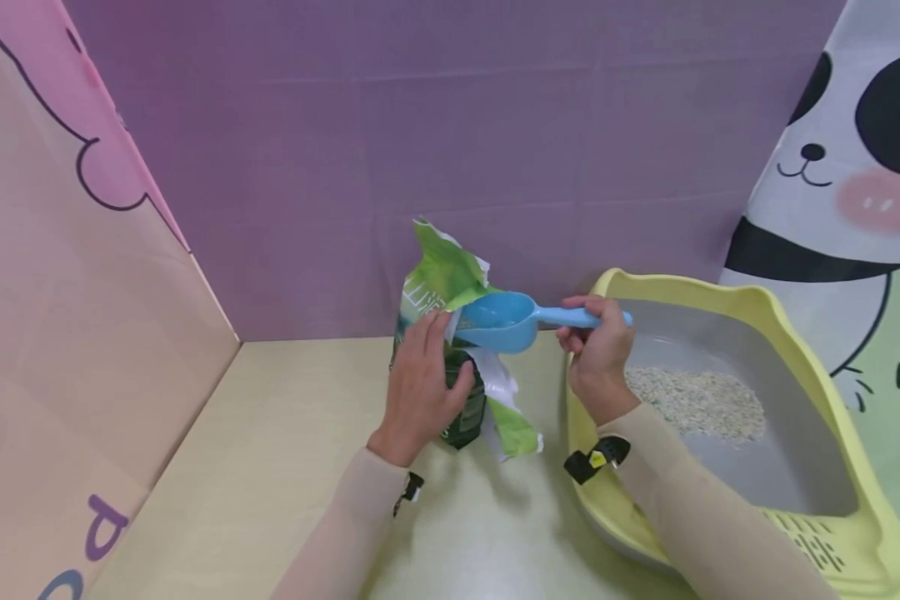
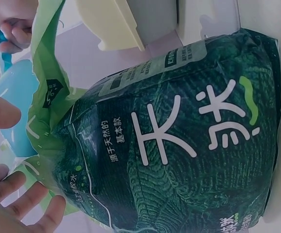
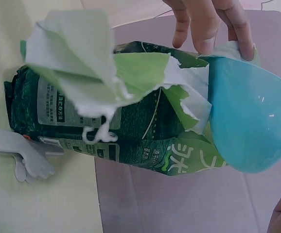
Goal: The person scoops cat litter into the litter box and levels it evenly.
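Observation:
A green bag (image 1: 444, 271) with white lettering stands on the table, its torn top hanging in flaps. My left hand (image 1: 418, 387) rests against the bag's mouth, fingers fairly straight and thumb apart. The right hand (image 1: 602, 354) grips the handle of a light blue scoop (image 1: 504, 323), whose front end lies at the torn opening. Some pale grains show inside the scoop. In the left wrist view, dark green packaging (image 2: 179, 145) fills the middle, with the left fingers (image 2: 28, 199) beside its upper end. The scoop's tip is hidden by the bag and left hand.
To the right stands a yellow-rimmed litter box (image 1: 637, 285) with a grey inside and a patch of pale granules (image 1: 697, 402). My right forearm reaches over its near side. A grey paw-shaped piece (image 3: 26, 153) lies by the bag's base. Printed cloth (image 1: 480, 150) hangs behind.

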{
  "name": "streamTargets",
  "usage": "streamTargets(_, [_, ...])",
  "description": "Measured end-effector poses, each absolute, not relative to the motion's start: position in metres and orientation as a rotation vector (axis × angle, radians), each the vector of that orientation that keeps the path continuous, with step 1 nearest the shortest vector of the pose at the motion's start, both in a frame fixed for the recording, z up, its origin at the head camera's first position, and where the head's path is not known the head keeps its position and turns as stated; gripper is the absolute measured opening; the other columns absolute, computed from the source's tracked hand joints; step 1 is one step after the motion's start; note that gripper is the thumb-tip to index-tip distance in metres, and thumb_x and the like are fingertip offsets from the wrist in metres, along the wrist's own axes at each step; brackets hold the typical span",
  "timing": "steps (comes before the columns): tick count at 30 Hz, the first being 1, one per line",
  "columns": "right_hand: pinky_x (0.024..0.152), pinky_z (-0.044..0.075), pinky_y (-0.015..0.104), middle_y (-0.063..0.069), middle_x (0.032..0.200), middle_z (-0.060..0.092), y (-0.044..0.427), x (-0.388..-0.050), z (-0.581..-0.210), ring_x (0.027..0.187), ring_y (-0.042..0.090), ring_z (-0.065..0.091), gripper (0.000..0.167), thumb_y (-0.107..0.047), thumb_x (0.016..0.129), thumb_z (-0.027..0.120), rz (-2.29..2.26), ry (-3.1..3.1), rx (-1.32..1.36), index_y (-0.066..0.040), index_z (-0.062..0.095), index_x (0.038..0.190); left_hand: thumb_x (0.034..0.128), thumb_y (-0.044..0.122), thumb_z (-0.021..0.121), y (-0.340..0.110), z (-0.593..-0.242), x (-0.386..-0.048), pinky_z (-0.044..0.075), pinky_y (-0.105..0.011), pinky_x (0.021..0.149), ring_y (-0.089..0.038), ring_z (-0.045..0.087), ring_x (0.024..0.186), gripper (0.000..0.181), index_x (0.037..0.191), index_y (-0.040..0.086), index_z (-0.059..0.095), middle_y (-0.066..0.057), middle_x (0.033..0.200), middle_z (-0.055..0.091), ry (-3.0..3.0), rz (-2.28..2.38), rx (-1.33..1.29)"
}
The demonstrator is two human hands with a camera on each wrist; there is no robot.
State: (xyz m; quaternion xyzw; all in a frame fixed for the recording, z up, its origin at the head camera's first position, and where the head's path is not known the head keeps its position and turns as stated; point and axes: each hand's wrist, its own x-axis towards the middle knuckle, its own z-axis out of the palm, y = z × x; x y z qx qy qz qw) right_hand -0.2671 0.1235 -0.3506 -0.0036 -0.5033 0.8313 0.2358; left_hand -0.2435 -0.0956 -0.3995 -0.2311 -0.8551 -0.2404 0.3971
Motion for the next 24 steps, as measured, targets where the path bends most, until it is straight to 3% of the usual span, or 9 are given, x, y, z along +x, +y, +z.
streamTargets(24, [0.042,0.034,0.018,-0.005,0.05,0.052,0.1256,-0.2634,-0.355,0.039,0.005,0.043,0.043,-0.014,0.096,0.034,2.416,-1.236,-0.132,-0.011,0.066,0.068,0.0903,0.026,0.068,-0.0968,-0.4001,-0.246,0.048,-0.047,0.108,-0.035,0.055,0.128,0.067,0.145,-0.003,0.045,-0.021,0.145,0.053,-2.176,-0.603,-0.583])
